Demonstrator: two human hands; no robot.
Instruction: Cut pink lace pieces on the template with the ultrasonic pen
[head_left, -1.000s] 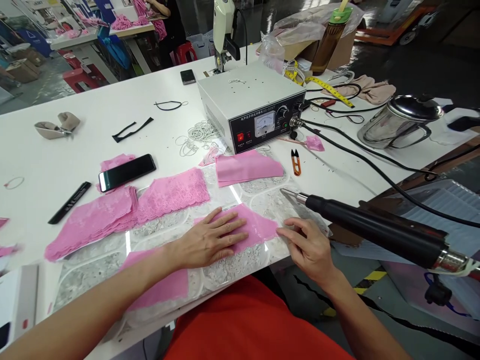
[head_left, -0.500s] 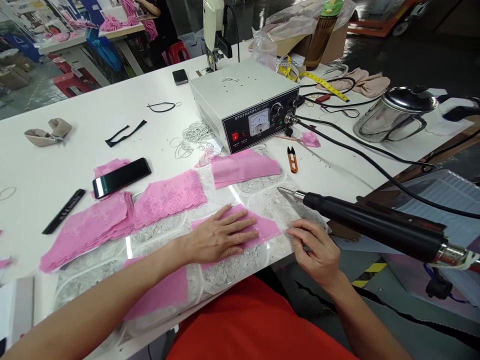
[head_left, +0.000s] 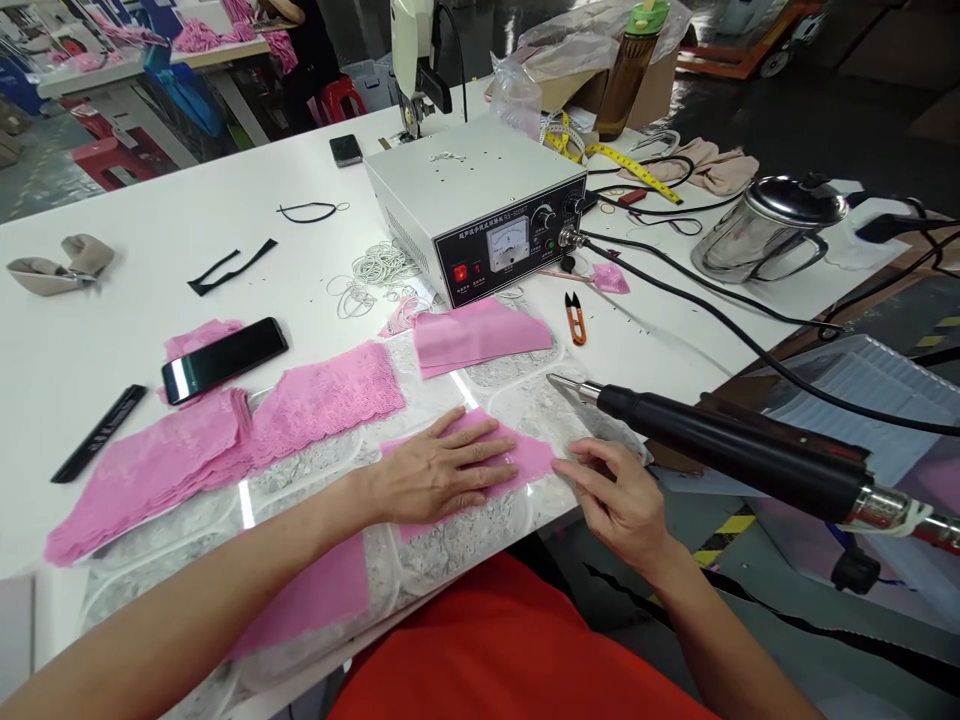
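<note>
Head view: a phone [head_left: 225,360] lies beyond stacked pink lace [head_left: 150,462]; the left hand [head_left: 431,475] rests flat, gripping nothing, atop a pink panel [head_left: 532,459], whose tip meets the right hand [head_left: 626,505], pinch unclear; a black handpiece [head_left: 727,445] slants beyond.

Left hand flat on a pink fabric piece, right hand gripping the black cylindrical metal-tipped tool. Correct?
No: in the head view, the right hand isn't gripping the black cylindrical metal-tipped tool; it is at the right corner of the pink fabric piece. The left hand is flat on that piece.
</note>
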